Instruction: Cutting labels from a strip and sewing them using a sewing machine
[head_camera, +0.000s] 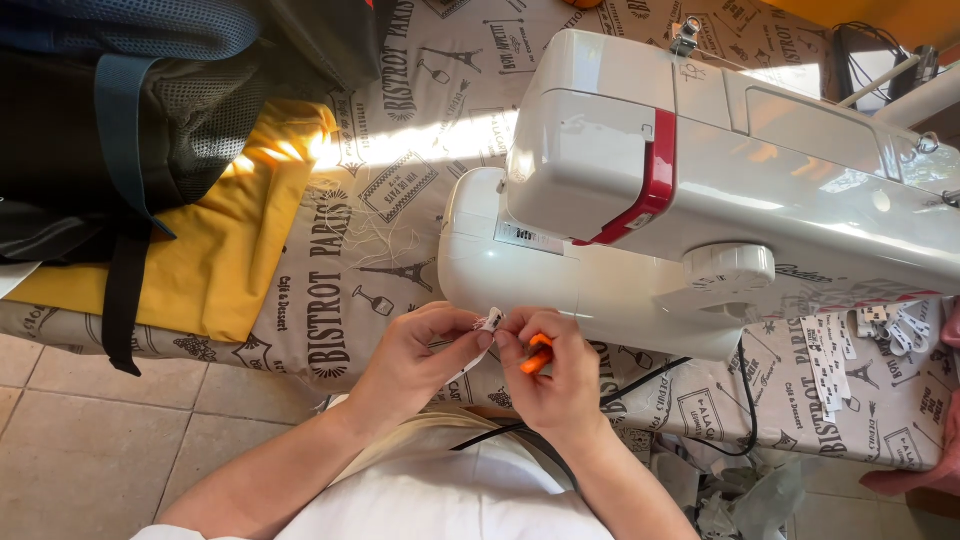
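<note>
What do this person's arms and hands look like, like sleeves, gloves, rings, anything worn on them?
Both forearms are bare to the elbow, with no sleeves in view. The left hand and the right hand wear no gloves, and no ring, watch or bracelet shows on fingers or wrists. The only clothing visible is a white top on the torso below.

An orange tool (538, 356) shows only in part, its shape hidden inside the right hand (556, 378). The sewing machine (700, 190) runs off the right edge. A dark backpack (130, 120) is cut by the top and left edges. Small white labels (830, 365) on the bench (400, 190) are too small to tell apart.
</note>
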